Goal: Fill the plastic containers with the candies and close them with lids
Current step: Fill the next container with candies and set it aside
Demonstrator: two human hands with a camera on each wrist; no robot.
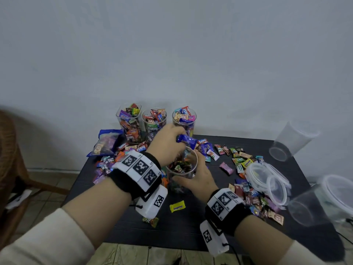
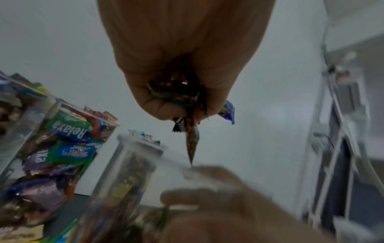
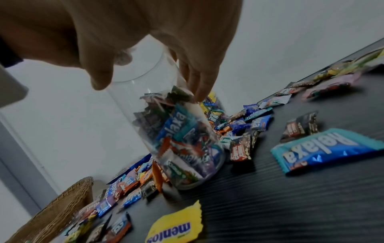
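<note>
A clear plastic container [image 1: 181, 170], partly filled with wrapped candies, stands on the black table [image 1: 191, 232] in the middle. My right hand [image 1: 196, 179] grips its side near the rim; the right wrist view shows the container [image 3: 166, 125] with my fingers [image 3: 197, 78] curled round it. My left hand [image 1: 168, 144] hovers just above the opening, clutching a bunch of candies with a blue wrapper [image 1: 186, 139] sticking out. The left wrist view shows the candies [image 2: 180, 98] bunched in my fist above the blurred container rim [image 2: 182, 166].
Three full containers [image 1: 156, 121] stand at the table's back by the wall. Loose candies [image 1: 238, 161] lie all around, with a yellow Mentos [image 1: 177, 206] in front. Clear lids [image 1: 267, 180] and empty containers [image 1: 294, 140] lie at the right. A wicker chair [image 1: 9, 159] stands left.
</note>
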